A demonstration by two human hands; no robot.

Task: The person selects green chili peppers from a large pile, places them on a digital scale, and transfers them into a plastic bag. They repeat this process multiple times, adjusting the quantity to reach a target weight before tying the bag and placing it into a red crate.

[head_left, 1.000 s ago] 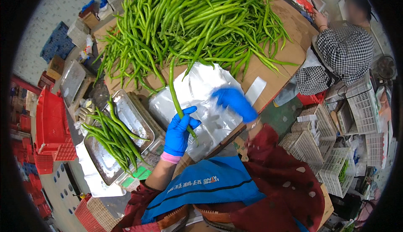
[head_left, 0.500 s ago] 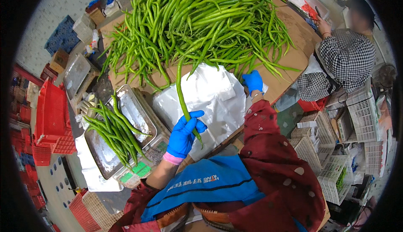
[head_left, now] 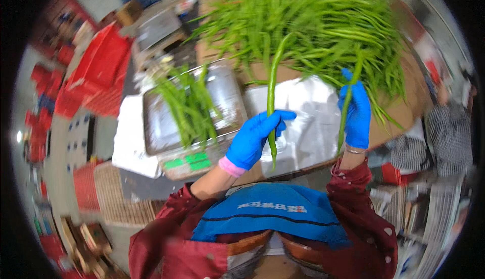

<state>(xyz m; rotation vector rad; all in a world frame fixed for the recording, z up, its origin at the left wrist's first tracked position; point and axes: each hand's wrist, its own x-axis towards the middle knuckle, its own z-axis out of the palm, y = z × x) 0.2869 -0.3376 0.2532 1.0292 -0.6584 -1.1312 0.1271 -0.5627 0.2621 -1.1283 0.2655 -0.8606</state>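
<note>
A long green chili pepper point(head_left: 273, 84) stands nearly upright in my left hand point(head_left: 259, 138), pinched near its lower end between gloved fingers. My right hand point(head_left: 356, 108), also in a blue glove, is closed on another long green chili pepper point(head_left: 345, 111), held at the near right edge of the big heap of green chili peppers point(head_left: 308, 21). Under and between the hands lies a white plastic sheet point(head_left: 313, 127). Left of my left hand, a metal tray point(head_left: 225, 84) on a scale carries a bunch of green chili peppers point(head_left: 184, 108), blurred by motion.
Brown cardboard point(head_left: 417, 89) lies under the heap. Red crates point(head_left: 98, 72) stand at the left, with a woven basket point(head_left: 118, 193) at lower left. A co-worker in a checkered sleeve point(head_left: 447, 132) is at the right, near white plastic crates point(head_left: 434, 218).
My view has swung left, so the scene sits further right. My right hand has come up from the heap's edge with a pepper. My left hand still holds its pepper.
</note>
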